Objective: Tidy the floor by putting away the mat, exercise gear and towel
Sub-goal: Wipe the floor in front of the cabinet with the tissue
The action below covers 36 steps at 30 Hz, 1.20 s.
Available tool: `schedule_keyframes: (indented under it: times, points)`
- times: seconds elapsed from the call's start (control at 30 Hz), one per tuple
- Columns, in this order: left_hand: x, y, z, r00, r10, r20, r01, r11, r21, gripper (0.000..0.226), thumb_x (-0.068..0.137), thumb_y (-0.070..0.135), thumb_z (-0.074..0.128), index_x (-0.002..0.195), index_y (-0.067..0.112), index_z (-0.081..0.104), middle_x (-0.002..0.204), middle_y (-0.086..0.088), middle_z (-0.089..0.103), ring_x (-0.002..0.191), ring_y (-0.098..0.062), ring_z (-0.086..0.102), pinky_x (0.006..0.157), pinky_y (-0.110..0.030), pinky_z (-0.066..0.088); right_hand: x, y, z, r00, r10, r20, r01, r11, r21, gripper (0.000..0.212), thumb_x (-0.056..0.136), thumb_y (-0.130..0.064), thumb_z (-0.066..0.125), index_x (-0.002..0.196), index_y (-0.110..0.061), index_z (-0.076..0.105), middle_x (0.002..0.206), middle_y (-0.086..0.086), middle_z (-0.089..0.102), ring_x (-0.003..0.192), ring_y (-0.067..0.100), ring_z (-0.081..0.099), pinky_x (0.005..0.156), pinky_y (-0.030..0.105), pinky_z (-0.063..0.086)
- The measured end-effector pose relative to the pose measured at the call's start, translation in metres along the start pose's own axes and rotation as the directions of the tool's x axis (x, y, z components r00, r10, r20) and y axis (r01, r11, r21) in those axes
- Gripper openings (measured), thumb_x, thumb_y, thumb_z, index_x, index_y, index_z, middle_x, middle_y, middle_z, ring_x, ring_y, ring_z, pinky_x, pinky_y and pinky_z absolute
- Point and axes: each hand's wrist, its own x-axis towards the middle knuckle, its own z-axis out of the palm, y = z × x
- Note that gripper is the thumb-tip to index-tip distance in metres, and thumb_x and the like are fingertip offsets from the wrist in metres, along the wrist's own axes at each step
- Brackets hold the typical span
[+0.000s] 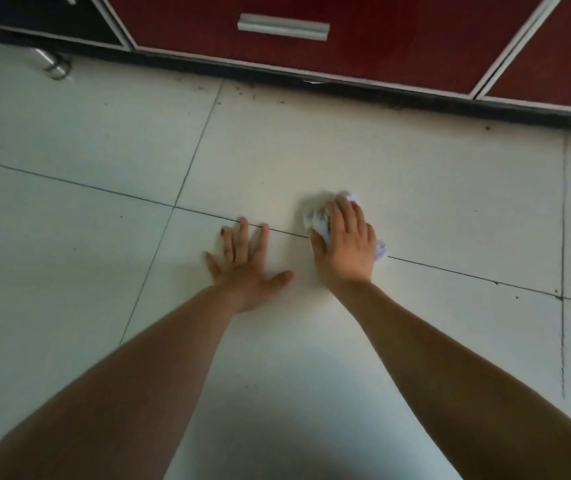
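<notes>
White crumpled towel (318, 220) sits on pale tiled floor (69, 237), bunched under right hand (346, 244), fingers curled over it, pressing down. Wad too balled up to give a long axis, maybe near-right to far-left. Left hand (246, 261) just left, flat, fingers spread, holding nothing. Red cabinet (363, 46) at far side.

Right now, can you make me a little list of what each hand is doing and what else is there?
left hand: flat on the floor, fingers spread, empty
right hand: pressing on a crumpled white cloth
cloth: bunched up, on the floor, by a tile line
cabinet: red, ahead, grey handle
dirt: dark specks along the cabinet's base
mat, gear: not in view
</notes>
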Motion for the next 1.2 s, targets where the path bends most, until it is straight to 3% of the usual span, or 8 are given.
schedule_keyframes:
  times: [0.2, 0.3, 0.4, 0.6, 0.77, 0.93, 1.07, 1.2]
  points:
    - [-0.008, -0.016, -0.005, 0.986, 0.085, -0.141, -0.095, 0.993, -0.069, 0.098, 0.079, 0.064, 0.053, 0.146, 0.035, -0.013, 0.152, 0.005, -0.029, 0.141, -0.022, -0.025, 0.111, -0.059, -0.006, -0.028, 0.020, -0.007, 0.994, -0.108, -0.009, 0.108, 0.994, -0.037, 0.052, 0.089, -0.043, 0.043, 0.131, -0.012, 0.050, 0.139, 0.009, 0.049, 0.131, 0.028, 0.041, 0.104, 0.033, 0.025]
    - [-0.011, -0.035, -0.010, 0.976, -0.095, -0.195, 0.060, 0.982, -0.180, 0.124, 0.063, 0.072, 0.063, 0.145, 0.029, -0.019, 0.153, 0.005, -0.029, 0.141, -0.022, -0.024, 0.111, -0.055, -0.007, -0.015, 0.015, -0.006, 0.995, 0.049, -0.083, -0.049, 0.999, 0.006, 0.055, 0.089, -0.045, 0.039, 0.129, -0.009, 0.050, 0.139, 0.010, 0.048, 0.133, 0.029, 0.039, 0.105, 0.040, 0.032]
    - [-0.007, -0.042, -0.011, 0.974, -0.219, -0.062, 0.200, 0.954, -0.222, 0.138, 0.057, 0.077, 0.064, 0.140, 0.022, -0.031, 0.147, 0.001, -0.041, 0.136, -0.024, -0.035, 0.111, -0.056, -0.008, 0.019, -0.010, 0.004, 0.984, 0.120, -0.133, -0.118, 0.993, 0.021, 0.048, 0.090, -0.037, 0.047, 0.127, -0.007, 0.049, 0.139, 0.012, 0.046, 0.132, 0.033, 0.038, 0.101, 0.041, 0.033]
    - [-0.004, -0.043, -0.004, 0.981, -0.191, -0.041, 0.177, 0.957, -0.230, 0.137, 0.059, 0.077, 0.061, 0.136, 0.020, -0.038, 0.143, -0.001, -0.046, 0.133, -0.027, -0.039, 0.108, -0.058, -0.012, 0.058, -0.064, 0.028, 0.986, -0.060, 0.157, 0.073, 0.994, -0.078, 0.057, 0.096, -0.042, 0.039, 0.144, -0.013, 0.030, 0.156, 0.006, 0.020, 0.144, 0.025, 0.012, 0.113, 0.036, 0.014]
    - [-0.004, -0.042, -0.003, 0.978, -0.197, -0.060, 0.179, 0.957, -0.228, 0.137, 0.058, 0.078, 0.060, 0.136, 0.020, -0.038, 0.143, -0.001, -0.045, 0.133, -0.027, -0.038, 0.108, -0.058, -0.011, 0.013, -0.047, 0.021, 0.900, -0.357, 0.250, 0.377, 0.926, -0.034, 0.058, 0.091, -0.054, 0.036, 0.135, -0.018, 0.045, 0.149, 0.003, 0.038, 0.140, 0.022, 0.028, 0.112, 0.037, 0.024]
    - [-0.004, -0.045, -0.006, 0.984, -0.174, -0.042, 0.161, 0.961, -0.224, 0.137, 0.060, 0.077, 0.060, 0.135, 0.019, -0.039, 0.142, -0.002, -0.047, 0.132, -0.028, -0.040, 0.107, -0.059, -0.011, 0.006, -0.028, 0.015, 0.945, -0.272, 0.180, 0.284, 0.958, -0.043, 0.057, 0.089, -0.053, 0.038, 0.133, -0.017, 0.047, 0.142, 0.003, 0.045, 0.135, 0.023, 0.038, 0.106, 0.039, 0.035]
    - [-0.004, -0.046, -0.006, 0.986, -0.166, -0.010, 0.159, 0.962, -0.222, 0.134, 0.061, 0.078, 0.057, 0.131, 0.022, -0.043, 0.140, 0.000, -0.050, 0.130, -0.027, -0.042, 0.107, -0.058, -0.014, 0.058, -0.070, 0.029, 0.977, -0.098, 0.189, 0.112, 0.992, -0.062, 0.060, 0.094, -0.051, 0.038, 0.142, -0.016, 0.033, 0.154, 0.005, 0.026, 0.144, 0.024, 0.015, 0.113, 0.036, 0.015]
    - [-0.003, -0.045, -0.008, 0.987, -0.161, 0.011, 0.160, 0.967, -0.199, 0.131, 0.063, 0.078, 0.055, 0.137, 0.021, -0.036, 0.141, -0.002, -0.048, 0.131, -0.029, -0.041, 0.107, -0.058, -0.014, 0.065, -0.105, 0.047, 0.844, -0.366, 0.393, 0.413, 0.910, -0.039, 0.063, 0.092, -0.052, 0.042, 0.145, -0.020, 0.028, 0.157, 0.002, 0.016, 0.145, 0.021, 0.006, 0.115, 0.038, 0.007]
